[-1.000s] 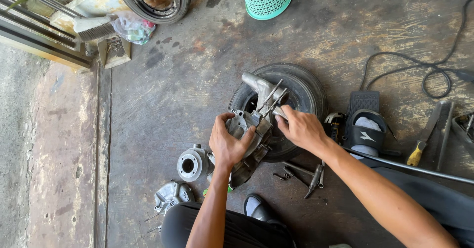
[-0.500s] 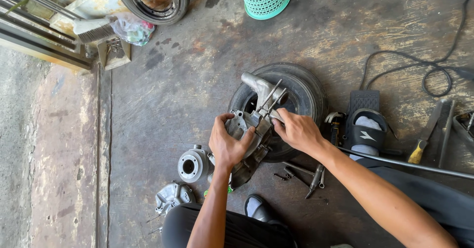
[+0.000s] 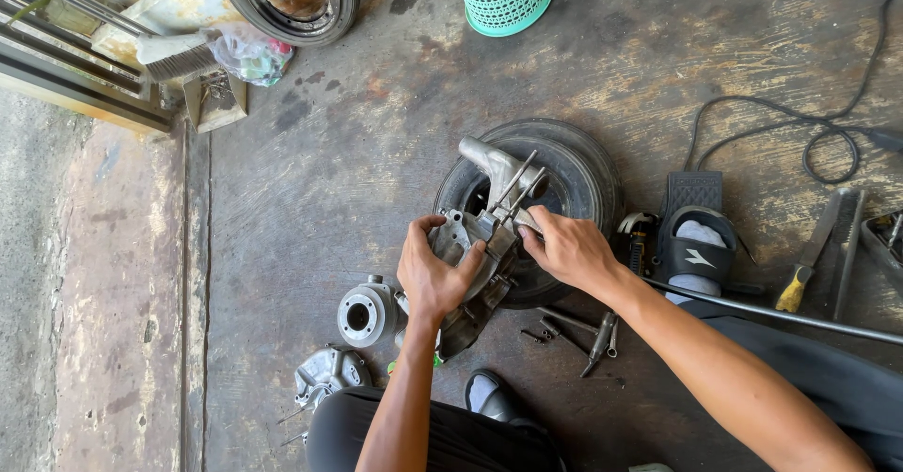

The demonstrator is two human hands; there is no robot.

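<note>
Engine casing (image 3: 470, 246) sits on small tyre (image 3: 574, 166); left hand (image 3: 435, 275) wraps around its near side, right hand (image 3: 564, 246) pinches its studs, fingers closed. Metal hub (image 3: 362, 314) left of tyre.

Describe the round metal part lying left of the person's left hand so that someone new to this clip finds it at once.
Start at the small black tyre lying flat on the concrete floor, under the grey metal engine casing that both hands hold. Just left of the left hand sits a round silver metal cylinder part. Unlike the irregular grey cover below it, it is circular with a dark central hole.
</note>
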